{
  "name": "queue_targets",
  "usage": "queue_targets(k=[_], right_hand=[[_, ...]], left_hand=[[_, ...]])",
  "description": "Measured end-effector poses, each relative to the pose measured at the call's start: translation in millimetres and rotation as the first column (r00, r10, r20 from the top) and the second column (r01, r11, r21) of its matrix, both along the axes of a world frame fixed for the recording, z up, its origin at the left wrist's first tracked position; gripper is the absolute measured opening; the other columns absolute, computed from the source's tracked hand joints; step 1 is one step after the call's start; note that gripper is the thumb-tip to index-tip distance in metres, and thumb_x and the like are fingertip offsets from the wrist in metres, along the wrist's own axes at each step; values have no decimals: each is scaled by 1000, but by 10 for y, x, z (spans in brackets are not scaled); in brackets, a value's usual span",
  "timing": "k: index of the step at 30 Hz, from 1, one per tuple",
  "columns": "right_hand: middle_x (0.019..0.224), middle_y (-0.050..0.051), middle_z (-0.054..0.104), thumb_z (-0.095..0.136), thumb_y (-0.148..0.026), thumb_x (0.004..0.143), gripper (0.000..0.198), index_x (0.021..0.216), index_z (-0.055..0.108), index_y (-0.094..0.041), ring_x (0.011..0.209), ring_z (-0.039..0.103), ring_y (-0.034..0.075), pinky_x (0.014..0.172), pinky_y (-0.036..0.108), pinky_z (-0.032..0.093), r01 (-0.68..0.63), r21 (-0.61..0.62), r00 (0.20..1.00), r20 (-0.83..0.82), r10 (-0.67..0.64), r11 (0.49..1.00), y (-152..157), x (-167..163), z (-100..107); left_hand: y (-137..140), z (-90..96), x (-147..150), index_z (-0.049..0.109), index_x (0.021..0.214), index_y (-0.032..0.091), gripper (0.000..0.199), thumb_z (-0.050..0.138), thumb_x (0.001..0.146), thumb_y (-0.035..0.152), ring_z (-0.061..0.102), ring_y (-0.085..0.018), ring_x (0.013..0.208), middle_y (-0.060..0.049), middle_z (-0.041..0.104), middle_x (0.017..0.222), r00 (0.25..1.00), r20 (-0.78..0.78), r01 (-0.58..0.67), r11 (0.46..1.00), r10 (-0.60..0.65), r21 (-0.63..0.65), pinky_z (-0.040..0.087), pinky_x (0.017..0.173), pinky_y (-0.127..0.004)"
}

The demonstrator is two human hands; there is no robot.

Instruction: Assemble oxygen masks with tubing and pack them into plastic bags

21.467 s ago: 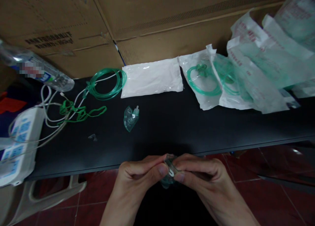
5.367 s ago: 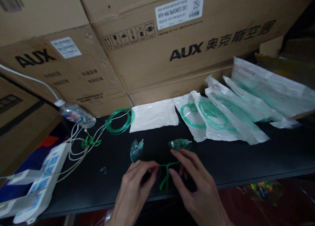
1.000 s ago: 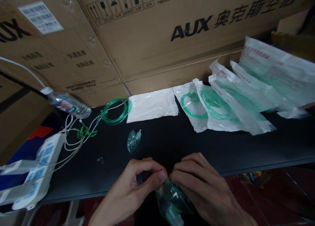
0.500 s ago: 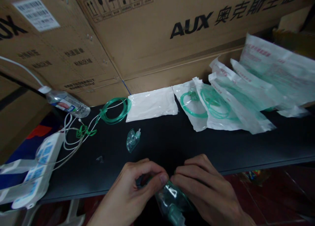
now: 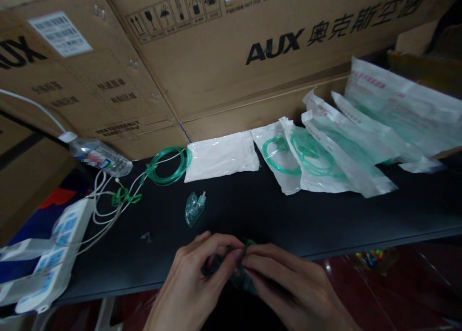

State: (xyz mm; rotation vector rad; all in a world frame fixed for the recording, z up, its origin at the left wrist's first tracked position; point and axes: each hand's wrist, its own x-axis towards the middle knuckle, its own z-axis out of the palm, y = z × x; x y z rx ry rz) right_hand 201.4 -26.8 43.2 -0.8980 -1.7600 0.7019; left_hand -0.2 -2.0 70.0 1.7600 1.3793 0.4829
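Observation:
My left hand (image 5: 197, 278) and my right hand (image 5: 288, 280) meet at the table's front edge, fingers pinched together. Between them is a clear green oxygen mask (image 5: 241, 278), largely hidden by the fingers. A bit of green strap (image 5: 249, 243) shows at the fingertips of both hands; exactly how it joins the mask is covered. Beyond the hands, a small clear mask-like piece with a pale connector (image 5: 195, 209) lies on the black table. Coiled green tubing (image 5: 169, 166) rests farther back, and a loose green strap (image 5: 125, 196) lies among white cables to the left.
Wrapped packs with green tubing (image 5: 314, 153) lie at the right, beside a white packet (image 5: 222, 159). A power strip (image 5: 59, 249) and plastic bottle (image 5: 99, 154) occupy the left. Large cartons (image 5: 216, 81) stand behind the table. A tiny clear scrap (image 5: 146, 236) lies left of the hands.
My right hand has shifted left, closer to my left fingertips. The mask has turned and its connector has gone out of sight; green strap now shows at the fingertips.

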Motion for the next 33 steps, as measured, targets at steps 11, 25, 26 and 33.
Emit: queue_targets(k=[11,25,26,33], right_hand=[[105,4,79,60,-1,95,28,114,69,-20,85,79,17,76,21,64,-193,-114,887,405,223,975,49,136,170],[105,8,73,51,1,95,32,117,65,-18,87,72,18,76,25,62,-212,42,869,465,168,976,180,96,-34],[107,8,72,49,0,96,31,113,66,-19,90,71,17,75,24,61,-165,36,904,404,137,986,184,87,-58],[96,5,70,53,1,94,31,98,73,-22,93,63,17,86,31,55,191,364,921,255,-295,912,54,23,-225]], left_hand=[[7,-8,-15,78,107,31,22,58,101,39,70,-21,93,1,78,93,998,-18,55,997,-56,-58,51,87,-32],[35,-78,-139,79,112,34,22,62,100,41,69,-19,88,1,75,90,997,-49,54,998,-53,15,51,76,-29],[40,-86,-147,79,110,34,20,64,99,40,68,-19,84,0,74,88,997,-61,57,998,-55,37,51,71,-28],[35,-131,-71,77,102,32,14,73,93,23,64,-17,77,4,77,82,994,-52,105,895,-91,433,51,68,-28]])
